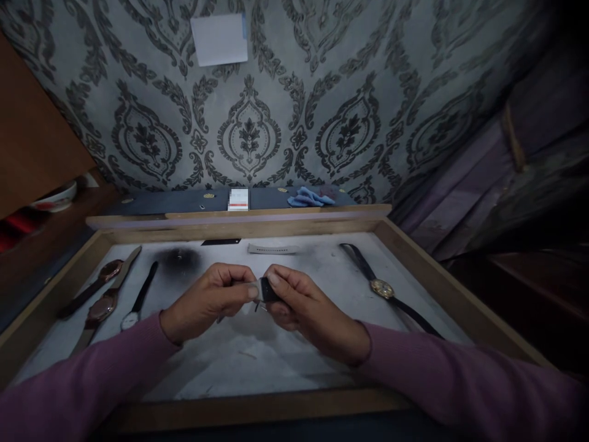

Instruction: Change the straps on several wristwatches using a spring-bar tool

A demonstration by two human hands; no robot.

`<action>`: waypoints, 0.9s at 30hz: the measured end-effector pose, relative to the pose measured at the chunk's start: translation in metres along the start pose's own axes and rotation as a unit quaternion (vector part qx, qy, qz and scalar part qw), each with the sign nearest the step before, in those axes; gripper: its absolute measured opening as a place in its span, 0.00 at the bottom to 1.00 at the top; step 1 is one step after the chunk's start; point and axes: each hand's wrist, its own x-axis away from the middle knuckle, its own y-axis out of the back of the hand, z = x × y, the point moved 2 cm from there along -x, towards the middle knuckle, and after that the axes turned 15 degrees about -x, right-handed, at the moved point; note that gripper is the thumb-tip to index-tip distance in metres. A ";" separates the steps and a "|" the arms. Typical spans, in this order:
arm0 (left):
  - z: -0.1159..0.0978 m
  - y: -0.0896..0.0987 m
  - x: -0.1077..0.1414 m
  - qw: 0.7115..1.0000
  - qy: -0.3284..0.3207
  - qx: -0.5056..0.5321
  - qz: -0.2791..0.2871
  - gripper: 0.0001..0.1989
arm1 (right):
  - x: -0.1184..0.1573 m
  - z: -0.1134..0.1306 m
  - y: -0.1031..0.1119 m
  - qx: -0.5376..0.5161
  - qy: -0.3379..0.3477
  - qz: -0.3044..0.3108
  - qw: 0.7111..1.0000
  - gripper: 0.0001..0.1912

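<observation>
Both hands meet over the middle of a wood-framed tray (276,383). My right hand (304,301) is closed round a small dark watch case (267,290). Thumb and fingers of my left hand (216,301) pinch a light grey piece at the left edge of the case, probably a strap end. Thin dark and shiny bits stick out beneath the fingertips, too small to make out. Beyond the hands lies a separate light grey perforated strap (273,249).
Watches lie on the left, including a brown one (102,307) and a white-faced one (130,320). A gold-faced watch (381,288) is at right. Behind the tray are a blue cloth (310,197) and a phone-like object (238,199). A black blade-like strip (221,242) lies near the back edge.
</observation>
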 end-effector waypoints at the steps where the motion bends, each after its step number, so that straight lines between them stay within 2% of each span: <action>1: 0.000 0.000 0.000 1.000 0.002 -0.006 -0.004 0.10 | 0.000 -0.001 0.000 0.010 0.006 -0.004 1.000 0.20; 5: 0.000 0.000 0.000 1.000 0.005 -0.028 -0.002 0.10 | -0.002 -0.002 0.001 0.026 0.011 -0.010 1.000 0.20; 12: 0.001 0.008 -0.003 0.999 -0.022 -0.031 0.012 0.13 | -0.008 0.000 0.003 -0.043 -0.044 0.006 0.998 0.19; 16: 0.000 0.011 -0.004 0.999 -0.033 -0.015 0.022 0.11 | -0.009 0.002 0.006 -0.077 -0.049 -0.011 0.996 0.19; 22: -0.005 0.013 -0.004 0.993 -0.060 -0.095 0.022 0.09 | -0.012 0.001 0.014 -0.130 -0.058 -0.060 0.988 0.18; 27: -0.008 0.011 -0.003 0.984 -0.078 -0.163 0.007 0.09 | -0.014 0.001 0.013 -0.146 -0.054 -0.067 0.986 0.17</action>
